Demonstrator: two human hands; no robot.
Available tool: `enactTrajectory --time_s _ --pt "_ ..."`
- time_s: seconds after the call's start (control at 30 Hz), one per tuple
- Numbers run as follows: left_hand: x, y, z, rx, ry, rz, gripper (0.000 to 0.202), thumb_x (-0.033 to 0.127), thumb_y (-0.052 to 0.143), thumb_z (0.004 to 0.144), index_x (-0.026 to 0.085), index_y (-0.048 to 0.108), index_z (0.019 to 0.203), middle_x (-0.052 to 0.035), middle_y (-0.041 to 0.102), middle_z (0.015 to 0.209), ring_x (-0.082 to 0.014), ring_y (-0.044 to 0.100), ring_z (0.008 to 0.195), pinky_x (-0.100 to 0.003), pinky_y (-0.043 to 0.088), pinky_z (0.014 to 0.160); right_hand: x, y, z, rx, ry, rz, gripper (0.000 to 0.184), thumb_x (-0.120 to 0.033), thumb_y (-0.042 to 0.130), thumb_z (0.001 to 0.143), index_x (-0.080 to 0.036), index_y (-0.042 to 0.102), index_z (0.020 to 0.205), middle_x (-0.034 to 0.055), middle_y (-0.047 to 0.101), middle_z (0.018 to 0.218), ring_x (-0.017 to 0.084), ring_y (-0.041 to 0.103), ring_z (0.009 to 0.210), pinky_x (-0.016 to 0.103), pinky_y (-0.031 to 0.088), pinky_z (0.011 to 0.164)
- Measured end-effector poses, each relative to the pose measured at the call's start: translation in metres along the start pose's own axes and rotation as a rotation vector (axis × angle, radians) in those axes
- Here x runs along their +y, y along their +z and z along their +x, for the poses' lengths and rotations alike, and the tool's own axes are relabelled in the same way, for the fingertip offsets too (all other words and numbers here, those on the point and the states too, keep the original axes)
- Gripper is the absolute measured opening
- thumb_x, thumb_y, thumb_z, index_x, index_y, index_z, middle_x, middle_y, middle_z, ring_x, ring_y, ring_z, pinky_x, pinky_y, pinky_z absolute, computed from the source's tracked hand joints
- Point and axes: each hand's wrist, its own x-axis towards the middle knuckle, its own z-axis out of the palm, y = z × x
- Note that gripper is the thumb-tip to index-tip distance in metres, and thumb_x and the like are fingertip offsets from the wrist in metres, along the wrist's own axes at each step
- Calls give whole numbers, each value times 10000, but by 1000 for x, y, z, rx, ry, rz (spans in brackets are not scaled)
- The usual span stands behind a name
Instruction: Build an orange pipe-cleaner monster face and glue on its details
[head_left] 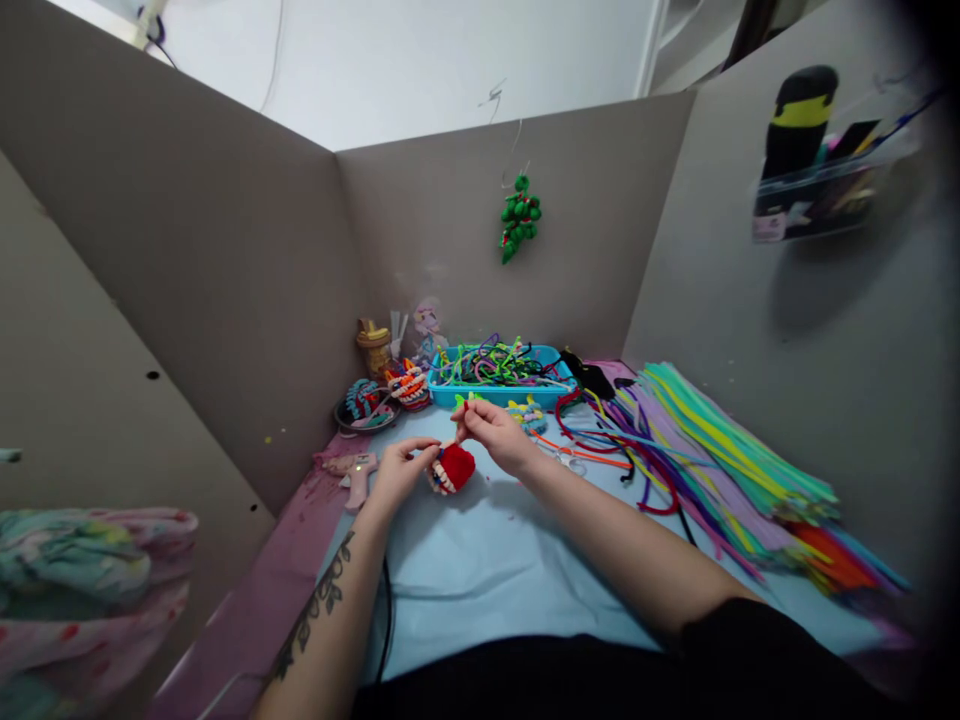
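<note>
A small rounded craft piece (pixel 459 467), bright red with cream and blue bits along its left side, is over the blue table cover. The fingers of my left hand (pixel 401 470) are closed on its left edge. Above it, my right hand (pixel 495 432) pinches a small red piece (pixel 468 404) between thumb and fingertips; whether this piece joins the craft piece I cannot tell. A pink glue gun (pixel 361 480) lies left of my left hand. Beyond my right hand sits a yellow and blue fuzzy piece (pixel 527 415).
A blue tray (pixel 444 397) of tangled pipe cleaners stands at the back. Long pipe cleaners (pixel 720 450) are heaped on the right, near scissors (pixel 571 460). A bowl (pixel 375 422) is at back left. Grey panels (pixel 487 240) enclose the table; a clear basket (pixel 814 205) hangs right.
</note>
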Motion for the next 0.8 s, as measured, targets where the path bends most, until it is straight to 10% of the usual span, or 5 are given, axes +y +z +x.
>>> enactTrajectory --time_s 0.4,0.67,0.8 --pt "-6 8 -5 -103 -73 -55 341 416 590 700 134 687 865 -67 694 784 -188 609 677 -258 439 589 2 -12 -21 113 -78 -68 166 -313 631 735 -176 683 814 20 626 719 131 580 663 276 462 649" --pt "27 10 -18 119 254 111 204 270 547 766 189 648 923 -50 658 940 -181 582 886 -273 429 712 1 -3 -26 132 23 -78 247 -220 692 631 -174 612 860 -13 620 664 121 574 589 257 452 582" --pt "46 11 -23 29 388 100 173 231 520 804 186 645 915 -46 645 880 -151 577 815 -247 435 691 0 5 -31 59 23 -28 419 -163 692 616 -227 431 938 -74 577 618 92 535 515 208 407 506"
